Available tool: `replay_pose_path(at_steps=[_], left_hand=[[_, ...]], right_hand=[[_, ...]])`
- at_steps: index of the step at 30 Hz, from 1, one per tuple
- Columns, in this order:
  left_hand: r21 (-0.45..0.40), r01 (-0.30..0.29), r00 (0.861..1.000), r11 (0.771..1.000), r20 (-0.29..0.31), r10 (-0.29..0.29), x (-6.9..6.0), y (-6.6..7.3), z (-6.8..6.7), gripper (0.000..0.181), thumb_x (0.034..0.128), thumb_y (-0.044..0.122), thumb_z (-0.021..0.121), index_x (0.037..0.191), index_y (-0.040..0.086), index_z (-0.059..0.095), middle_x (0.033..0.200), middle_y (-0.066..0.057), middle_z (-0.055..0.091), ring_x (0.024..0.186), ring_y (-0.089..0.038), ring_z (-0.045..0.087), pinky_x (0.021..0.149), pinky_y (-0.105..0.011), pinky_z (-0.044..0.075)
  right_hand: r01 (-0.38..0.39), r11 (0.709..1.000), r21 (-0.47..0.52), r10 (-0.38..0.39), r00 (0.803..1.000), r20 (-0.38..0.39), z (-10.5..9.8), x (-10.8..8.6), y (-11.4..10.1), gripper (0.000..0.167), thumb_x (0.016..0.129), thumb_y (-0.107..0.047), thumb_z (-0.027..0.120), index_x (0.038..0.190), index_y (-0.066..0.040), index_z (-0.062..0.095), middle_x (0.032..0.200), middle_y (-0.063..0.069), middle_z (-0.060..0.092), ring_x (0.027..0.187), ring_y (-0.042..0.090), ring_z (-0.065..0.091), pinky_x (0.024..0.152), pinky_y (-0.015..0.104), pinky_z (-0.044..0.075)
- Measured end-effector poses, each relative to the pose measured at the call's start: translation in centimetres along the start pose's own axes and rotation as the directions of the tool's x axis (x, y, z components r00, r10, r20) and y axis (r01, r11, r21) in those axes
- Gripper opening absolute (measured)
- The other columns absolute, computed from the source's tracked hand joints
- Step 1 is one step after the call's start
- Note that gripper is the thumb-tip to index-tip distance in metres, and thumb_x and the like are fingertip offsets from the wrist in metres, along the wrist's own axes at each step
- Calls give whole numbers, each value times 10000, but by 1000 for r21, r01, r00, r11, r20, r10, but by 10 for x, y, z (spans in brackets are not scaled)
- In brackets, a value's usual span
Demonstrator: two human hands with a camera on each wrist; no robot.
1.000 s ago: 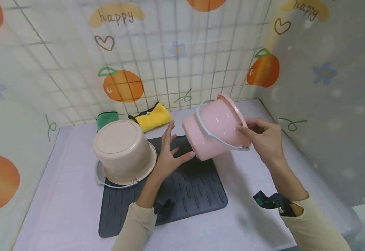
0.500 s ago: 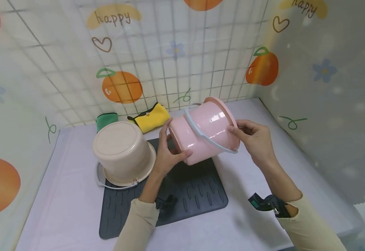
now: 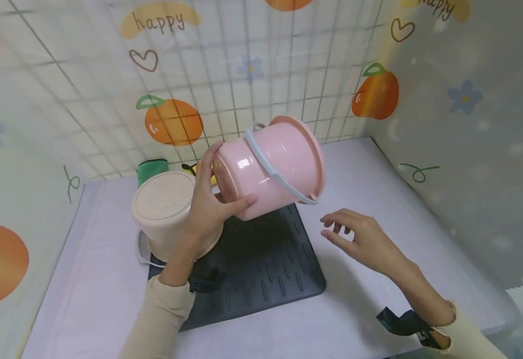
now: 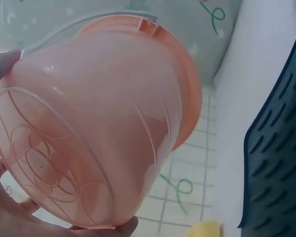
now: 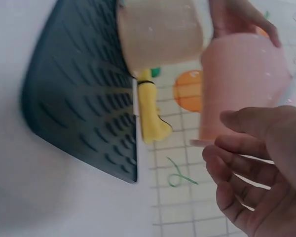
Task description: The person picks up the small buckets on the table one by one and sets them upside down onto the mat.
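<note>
A pink bucket (image 3: 279, 159) with a pale blue handle (image 3: 270, 169) is held tilted in the air, its rim facing right. My left hand (image 3: 209, 202) grips it round the base, thumb along the lower side and fingers behind. The left wrist view shows the bucket's round bottom (image 4: 44, 163) with a flower pattern. Below and right of the rim, my right hand (image 3: 360, 239) hangs loosely curled, apart from the bucket and holding nothing. Partly behind the left hand, a beige bucket (image 3: 164, 199) stands upside down on the dark ribbed mat (image 3: 270, 269).
At the back of the white table (image 3: 369, 174) lie a green cloth (image 3: 151, 170) and a yellow cloth (image 5: 150, 113), the latter mostly hidden in the head view. A curtain (image 3: 225, 89) printed with oranges hangs along the back and sides.
My left hand has taken hold of the bucket's base and moved it left and up. The right hand has let go of the rim and drawn back down.
</note>
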State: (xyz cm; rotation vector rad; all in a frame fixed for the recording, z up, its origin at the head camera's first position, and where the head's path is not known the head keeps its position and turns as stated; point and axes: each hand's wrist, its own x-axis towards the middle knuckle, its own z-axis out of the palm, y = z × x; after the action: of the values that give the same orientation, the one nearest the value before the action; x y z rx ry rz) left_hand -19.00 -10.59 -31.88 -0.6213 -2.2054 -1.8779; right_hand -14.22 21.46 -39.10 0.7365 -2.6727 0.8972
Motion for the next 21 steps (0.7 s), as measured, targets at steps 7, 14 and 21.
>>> replay_pose_path(at_steps=[7, 14, 21], left_hand=[[212, -39, 999, 976, 19, 36, 3, 21, -13, 1016, 737, 113, 836, 1566, 176, 253, 1512, -109, 265, 1324, -303, 329, 974, -596, 455], [335, -47, 999, 941, 36, 37, 7, 30, -23, 1021, 713, 129, 862, 1558, 156, 290, 1558, -118, 246, 1383, -290, 266, 1058, -627, 338], [394, -56, 998, 917, 58, 36, 16, -1, -36, 1089, 682, 253, 917, 1565, 329, 284, 1593, 23, 210, 1424, -201, 229, 1070, -611, 328]], right_hand=[[107, 994, -32, -101, 983, 154, 31, -17, -7, 295, 876, -187, 797, 1146, -103, 714, 1125, -10, 677, 938, 134, 635, 776, 290, 559], [211, 972, -102, -180, 951, 252, 60, -28, -9, 372, 852, -252, 819, 1139, -38, 719, 1135, 29, 672, 1039, 198, 620, 886, 400, 529], [233, 961, -148, -182, 938, 296, 86, -45, -7, 406, 813, -276, 849, 1126, -42, 737, 1144, 29, 647, 1026, 205, 599, 816, 399, 519]])
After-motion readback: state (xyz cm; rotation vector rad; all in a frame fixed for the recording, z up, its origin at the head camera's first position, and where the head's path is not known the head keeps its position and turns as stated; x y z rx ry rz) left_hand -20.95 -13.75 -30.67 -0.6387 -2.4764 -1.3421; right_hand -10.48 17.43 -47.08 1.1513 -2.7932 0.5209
